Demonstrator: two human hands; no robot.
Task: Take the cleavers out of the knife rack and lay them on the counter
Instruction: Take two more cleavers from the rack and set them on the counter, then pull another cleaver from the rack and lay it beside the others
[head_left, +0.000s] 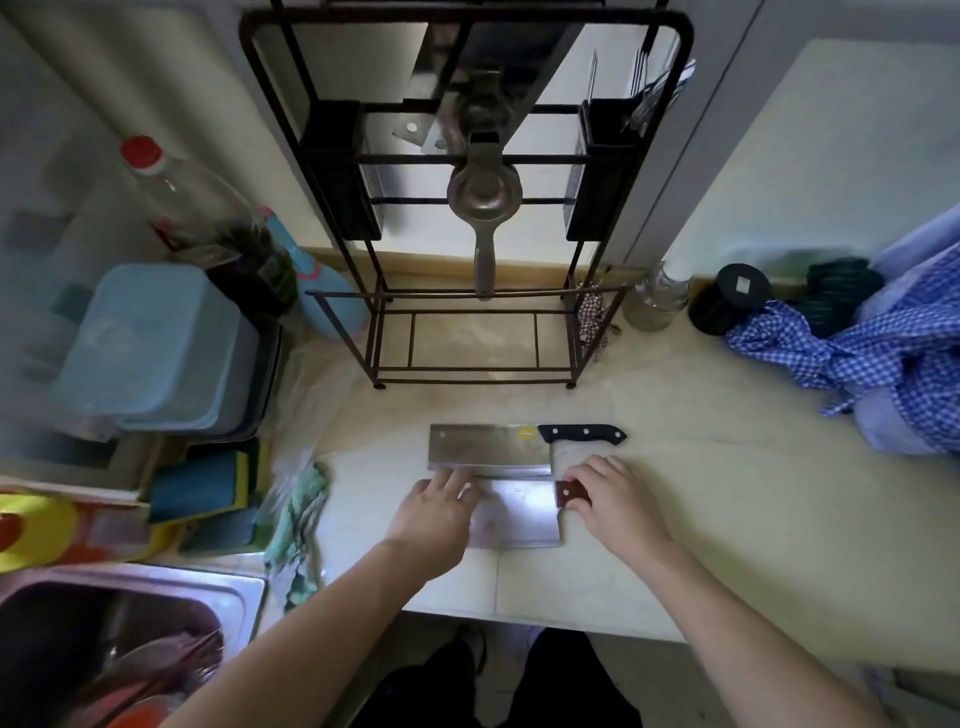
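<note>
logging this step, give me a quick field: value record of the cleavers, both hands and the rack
black-handled cleaver: flat on the counter, handle to the right
brown-handled cleaver: flat on the counter, just nearer the person, blade edge meeting the first
left hand: resting on the nearer blade's left end
right hand: on the brown handle
knife rack: behind the cleavers, a metal squeezer hanging on it
cleavers left in rack: cannot tell
</note>
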